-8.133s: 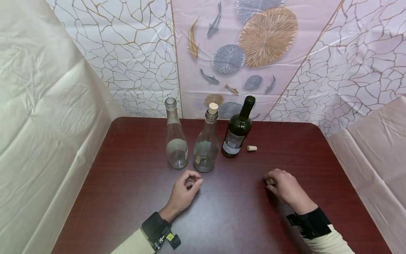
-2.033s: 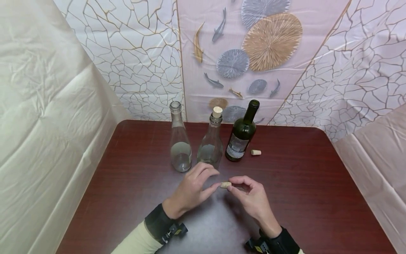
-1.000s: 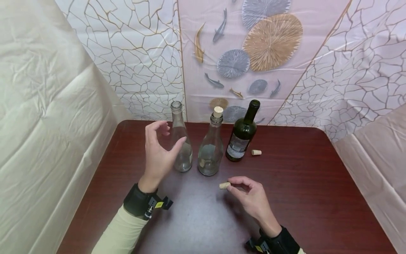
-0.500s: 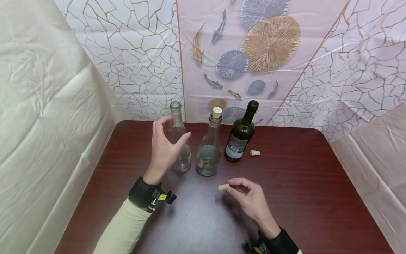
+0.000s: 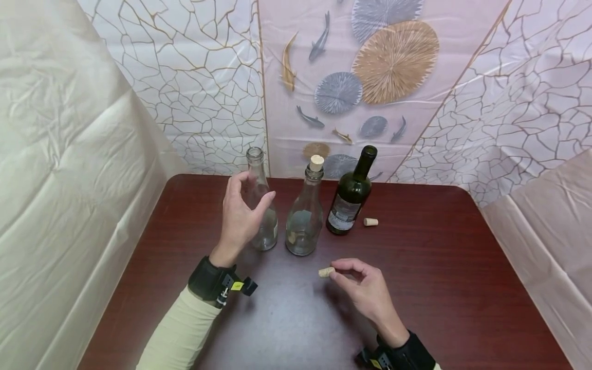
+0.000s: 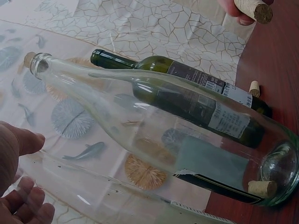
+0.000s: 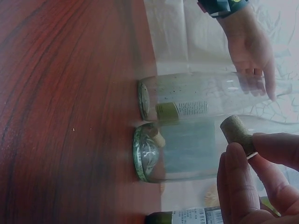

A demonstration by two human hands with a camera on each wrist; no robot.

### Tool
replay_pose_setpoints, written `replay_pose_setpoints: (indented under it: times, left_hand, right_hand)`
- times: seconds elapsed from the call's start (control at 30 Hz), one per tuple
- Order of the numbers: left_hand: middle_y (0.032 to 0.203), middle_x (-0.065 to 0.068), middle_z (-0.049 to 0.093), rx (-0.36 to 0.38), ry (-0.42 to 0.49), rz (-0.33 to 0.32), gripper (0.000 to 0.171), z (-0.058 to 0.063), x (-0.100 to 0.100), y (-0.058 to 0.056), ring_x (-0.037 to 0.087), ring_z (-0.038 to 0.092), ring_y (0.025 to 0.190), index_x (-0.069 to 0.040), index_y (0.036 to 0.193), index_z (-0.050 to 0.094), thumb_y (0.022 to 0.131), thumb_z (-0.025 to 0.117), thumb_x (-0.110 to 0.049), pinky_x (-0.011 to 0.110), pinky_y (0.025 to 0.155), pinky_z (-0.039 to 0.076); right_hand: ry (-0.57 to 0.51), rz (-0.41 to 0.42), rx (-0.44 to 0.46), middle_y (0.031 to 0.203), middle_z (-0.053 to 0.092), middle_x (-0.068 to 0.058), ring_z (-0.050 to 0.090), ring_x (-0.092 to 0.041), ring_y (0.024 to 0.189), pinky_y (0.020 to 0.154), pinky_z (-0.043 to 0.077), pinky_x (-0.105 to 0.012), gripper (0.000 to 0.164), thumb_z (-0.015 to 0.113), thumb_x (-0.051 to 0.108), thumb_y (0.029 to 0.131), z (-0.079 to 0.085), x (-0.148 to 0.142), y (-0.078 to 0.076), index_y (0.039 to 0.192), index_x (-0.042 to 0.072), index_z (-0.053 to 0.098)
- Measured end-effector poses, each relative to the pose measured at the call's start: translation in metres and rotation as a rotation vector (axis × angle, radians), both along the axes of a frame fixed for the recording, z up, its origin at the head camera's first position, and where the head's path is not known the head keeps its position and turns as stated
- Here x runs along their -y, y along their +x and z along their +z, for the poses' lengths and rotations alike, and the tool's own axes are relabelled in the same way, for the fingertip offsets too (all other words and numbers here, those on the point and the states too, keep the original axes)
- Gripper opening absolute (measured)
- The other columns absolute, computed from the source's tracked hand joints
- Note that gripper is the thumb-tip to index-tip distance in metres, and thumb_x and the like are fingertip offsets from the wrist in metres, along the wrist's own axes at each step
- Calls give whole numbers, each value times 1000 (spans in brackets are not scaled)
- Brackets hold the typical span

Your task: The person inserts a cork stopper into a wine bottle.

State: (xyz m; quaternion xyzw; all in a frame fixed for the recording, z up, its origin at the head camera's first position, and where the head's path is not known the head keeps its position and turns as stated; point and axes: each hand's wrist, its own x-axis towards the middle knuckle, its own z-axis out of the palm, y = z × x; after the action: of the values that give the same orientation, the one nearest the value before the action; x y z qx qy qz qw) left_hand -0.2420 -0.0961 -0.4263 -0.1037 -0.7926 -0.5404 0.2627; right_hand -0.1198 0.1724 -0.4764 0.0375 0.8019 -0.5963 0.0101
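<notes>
In the head view my left hand [image 5: 240,213] is beside the uncorked clear bottle [image 5: 265,226]; its fingers reach behind the neck while the thumb stands apart in front. The left wrist view shows a gap between thumb and fingers. My right hand [image 5: 367,288] pinches a cork [image 5: 326,272] between thumb and fingertips above the table, and the right wrist view shows this cork [image 7: 236,133] from close by. A second clear bottle [image 5: 302,226] has a cork [image 5: 316,163] in its mouth. Another cork [image 6: 262,188] lies inside that bottle, at its bottom.
A dark green wine bottle [image 5: 347,203] with a label stands to the right of the clear bottles. Near its base a loose cork [image 5: 371,222] lies on the dark red table [image 5: 439,257]. Patterned cloth [image 5: 217,92] hangs behind the table.
Earlier my right hand brought the cork from the right to the front middle. My left hand left that cork and rose to the left bottle. Over the last half second both hands hardly move.
</notes>
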Motion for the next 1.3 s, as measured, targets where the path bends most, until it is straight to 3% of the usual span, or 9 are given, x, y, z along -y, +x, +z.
replay_pose_setpoints:
  times: [0.47, 0.67, 0.8, 1.0, 1.17, 1.3]
  left_hand:
    - [121, 16, 55, 16, -3, 4, 51, -1, 4, 15, 28, 51, 107, -3, 129, 55, 90, 82, -19, 38, 92, 41]
    - [121, 18, 54, 11, -15, -6, 50, -2, 5, 16, 30, 50, 106, -2, 127, 55, 89, 83, -19, 42, 91, 41]
    - [121, 17, 53, 25, -18, -16, 50, -2, 7, 15, 29, 49, 106, -2, 126, 55, 89, 84, -19, 40, 90, 40]
    - [119, 17, 53, 36, -20, -40, 51, -2, 8, 14, 28, 50, 107, -2, 126, 55, 88, 84, -20, 40, 90, 41]
    - [118, 17, 52, 23, -21, -47, 51, -3, 9, 13, 28, 50, 106, -2, 125, 54, 88, 85, -20, 47, 90, 42]
    - [119, 17, 52, 19, -21, -48, 52, -2, 9, 13, 27, 50, 107, -2, 125, 54, 88, 85, -21, 43, 90, 41]
  right_hand:
    - [18, 21, -24, 116, 77, -14, 74, -6, 100, 84, 60, -18, 22, 81, 8, 90, 3, 2, 1, 111, 4, 78]
    - [34, 52, -35, 116, 77, -12, 75, -6, 100, 84, 60, -19, 20, 81, 11, 91, 6, 4, 0, 111, 9, 79]
    - [81, 138, -148, 113, 76, -10, 76, -11, 98, 83, 62, -22, 17, 81, 8, 91, 9, 8, -5, 108, 10, 79]
    - [290, 304, -353, 107, 74, -1, 76, -15, 97, 83, 63, -25, 19, 80, 1, 89, 20, 20, -12, 105, 11, 78]
    - [433, 395, -471, 106, 73, 2, 74, -13, 98, 84, 63, -30, 17, 80, 4, 90, 33, 33, -21, 103, 13, 77]
    - [511, 449, -524, 107, 72, 4, 73, -11, 98, 84, 63, -30, 16, 79, 6, 92, 42, 42, -28, 104, 16, 76]
